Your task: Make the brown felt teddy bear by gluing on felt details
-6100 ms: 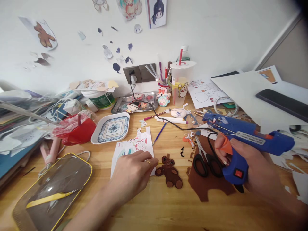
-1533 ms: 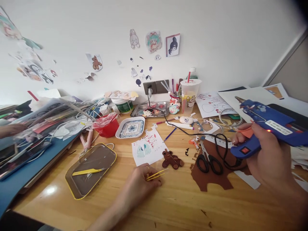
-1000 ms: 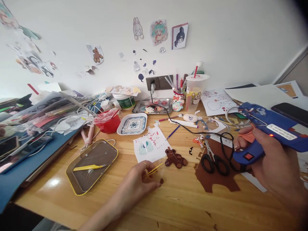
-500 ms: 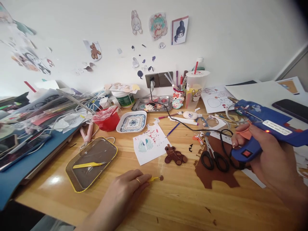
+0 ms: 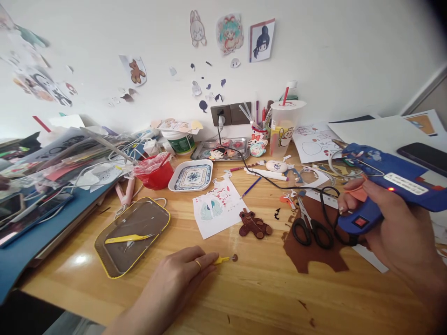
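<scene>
Bare wood lies open ahead of my left hand [image 5: 178, 274] — felt bear [image 5: 254, 225], scissors [image 5: 309, 231] crowd the right.

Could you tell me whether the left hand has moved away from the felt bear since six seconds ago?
Yes. The left hand with tweezers pulled back from the bear, toward the near desk edge.

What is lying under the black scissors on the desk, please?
The black scissors lie on a cut sheet of brown felt, with the glue gun's black cord looping across them. Whatever is under the felt itself is covered.
</scene>
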{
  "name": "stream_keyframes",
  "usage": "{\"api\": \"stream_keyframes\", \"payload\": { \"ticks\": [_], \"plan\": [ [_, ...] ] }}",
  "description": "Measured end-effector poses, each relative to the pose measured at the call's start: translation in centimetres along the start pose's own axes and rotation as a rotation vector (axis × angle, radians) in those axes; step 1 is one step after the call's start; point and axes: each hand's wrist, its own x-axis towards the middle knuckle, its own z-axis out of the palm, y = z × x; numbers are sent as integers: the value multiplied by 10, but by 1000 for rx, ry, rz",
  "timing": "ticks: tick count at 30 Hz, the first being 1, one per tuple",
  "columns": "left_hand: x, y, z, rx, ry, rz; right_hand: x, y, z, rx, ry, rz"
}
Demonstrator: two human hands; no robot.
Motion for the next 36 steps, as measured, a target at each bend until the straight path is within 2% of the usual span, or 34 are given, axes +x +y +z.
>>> {"api": "stream_keyframes", "payload": {
  "ticks": [6, 23, 26, 30, 36],
  "plan": [
    [2, 3, -1, 11, -29, -32, 1, 1, 1, 17, -9, -12],
    [8, -2, -2, 133, 51, 104, 2, 3, 1, 14, -23, -22],
    [9, -3, -2, 108, 34, 87, 1, 4, 1, 19, -15, -25],
    [16, 3, -6, -85, 1, -59, 1, 2, 2, 19, -14, -24],
    [26, 10, -6, -727, -22, -417, 2, 0, 1, 1, -22, 9]
  ]
}}
